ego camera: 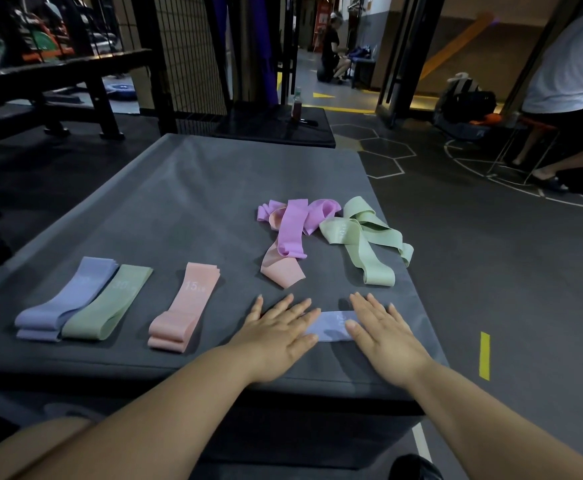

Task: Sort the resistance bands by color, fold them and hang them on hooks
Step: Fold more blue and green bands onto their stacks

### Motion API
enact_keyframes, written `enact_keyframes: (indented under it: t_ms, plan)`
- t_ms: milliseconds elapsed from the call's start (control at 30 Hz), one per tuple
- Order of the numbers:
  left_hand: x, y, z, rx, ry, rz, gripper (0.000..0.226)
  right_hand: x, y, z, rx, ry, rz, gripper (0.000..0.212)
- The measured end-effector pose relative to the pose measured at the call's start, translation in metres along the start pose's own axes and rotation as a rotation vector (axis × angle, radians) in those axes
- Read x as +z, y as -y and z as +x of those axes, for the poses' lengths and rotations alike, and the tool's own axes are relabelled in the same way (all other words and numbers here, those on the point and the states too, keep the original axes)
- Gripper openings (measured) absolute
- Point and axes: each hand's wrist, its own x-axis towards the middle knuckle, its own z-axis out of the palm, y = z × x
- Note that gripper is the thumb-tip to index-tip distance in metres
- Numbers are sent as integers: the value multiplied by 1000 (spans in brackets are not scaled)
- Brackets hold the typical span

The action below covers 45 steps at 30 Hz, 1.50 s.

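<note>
Left hand (276, 336) and right hand (383, 332) press flat-fingered on the smooth lavender band (333, 326).

The left hand (276, 336) lies palm down, its fingers straight and slightly spread, the thumb toward the right hand (383, 336). The right hand lies flat the same way just beside it, not touching it. Both bare forearms (179, 393) stretch forward, converging toward the hands.

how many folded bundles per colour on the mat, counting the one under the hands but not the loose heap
lavender: 2, left lavender bundle and pressed lavender band
green: 1, green bundle
peach: 1, peach bundle
total: 4
</note>
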Motion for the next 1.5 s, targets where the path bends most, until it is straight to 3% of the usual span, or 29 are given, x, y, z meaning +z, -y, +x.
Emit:
enact_keyframes:
  t_ms: [100,433,567,767,933,1100,1233,1500]
  plan:
    - [-2,1,-1,-3,-43,-143,49,-4,0,0,26,-34,98,51]
    - [-8,1,2,-25,-299,-551,43,-18,-3,2,165,-300,228,38]
    - [-18,1,1,-78,-370,-602,40,-25,-1,3,269,-222,224,18]
    - [-24,11,3,-334,-351,-366,26,-31,8,1,338,-131,111,40]
    - [-25,12,6,-359,-275,-296,25,-37,14,-1,386,-78,144,30]
    - [-23,12,9,-367,-275,-283,27,-36,13,-2,386,-148,225,33]
    - [-23,12,10,-366,-257,-274,27,-34,7,2,380,-170,365,15]
    - [-25,11,11,-375,-196,-276,22,-31,1,10,433,-160,813,21]
